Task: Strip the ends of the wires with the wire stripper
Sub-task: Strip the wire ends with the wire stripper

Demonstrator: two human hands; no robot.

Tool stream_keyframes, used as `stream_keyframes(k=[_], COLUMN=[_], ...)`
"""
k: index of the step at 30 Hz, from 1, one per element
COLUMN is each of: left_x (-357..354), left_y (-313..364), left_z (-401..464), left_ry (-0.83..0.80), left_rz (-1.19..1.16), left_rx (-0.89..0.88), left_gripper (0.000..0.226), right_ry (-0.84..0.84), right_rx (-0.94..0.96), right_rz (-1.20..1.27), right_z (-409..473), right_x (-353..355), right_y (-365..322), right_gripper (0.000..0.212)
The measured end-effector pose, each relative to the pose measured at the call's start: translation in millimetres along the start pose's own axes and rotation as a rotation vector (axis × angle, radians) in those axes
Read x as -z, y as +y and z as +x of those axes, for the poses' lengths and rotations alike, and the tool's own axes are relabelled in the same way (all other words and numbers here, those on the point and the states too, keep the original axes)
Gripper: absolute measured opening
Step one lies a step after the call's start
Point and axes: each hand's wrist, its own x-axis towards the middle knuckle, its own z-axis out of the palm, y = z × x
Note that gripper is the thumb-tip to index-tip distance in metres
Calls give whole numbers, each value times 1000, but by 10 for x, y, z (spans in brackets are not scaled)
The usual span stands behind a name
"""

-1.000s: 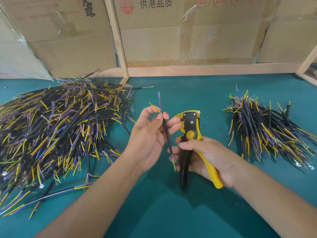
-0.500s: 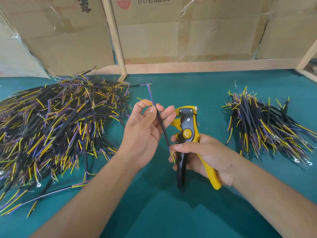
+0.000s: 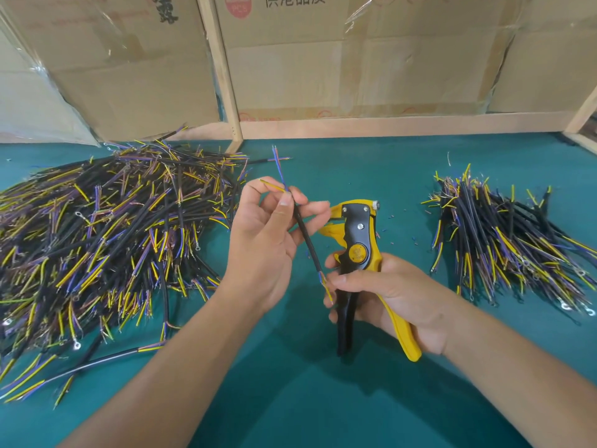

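Since a second ago both hands have barely shifted: the cable has tipped a little, its top end leaning further toward the big pile, while the stripper sits where it was. Left hand [image 3: 265,240] pinches the black cable [image 3: 306,240] near its upper end between thumb and fingertips, with the blue and yellow cores fanning out above the fingers. That cable slants down to the right hand [image 3: 397,295], whose thumb touches the lower yellow and blue cores just left of the wire stripper [image 3: 358,253]. Right fingers curl round the stripper's black and yellow handles, holding it upright, head pointing away from the person; its jaws look parted. Left of the stripper sprawls a large pile of cables [image 3: 106,240] on the green table [image 3: 323,409]; right of it lies a smaller heap [image 3: 504,244]. Behind the stripper, cardboard boxes [image 3: 355,59] stand against a wooden frame [image 3: 226,76].
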Motion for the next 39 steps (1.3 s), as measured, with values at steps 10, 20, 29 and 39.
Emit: stream_keyframes(k=[10, 20, 29, 39], left_x=[-8, 28, 16, 23], left_y=[39, 68, 120, 83], left_z=[-31, -41, 6, 1], left_ry=[-13, -142, 83, 132], left_rz=[289, 545, 144, 99], left_rx=[110, 10, 291, 296], left_gripper=[22, 10, 23, 25], right_ry=[8, 5, 24, 23], right_rx=[8, 17, 21, 6], right_rz=[10, 17, 27, 25], right_z=[16, 20, 17, 8], right_x=[27, 55, 28, 20], right_y=[4, -25, -43, -22], right_gripper=[23, 18, 14, 18])
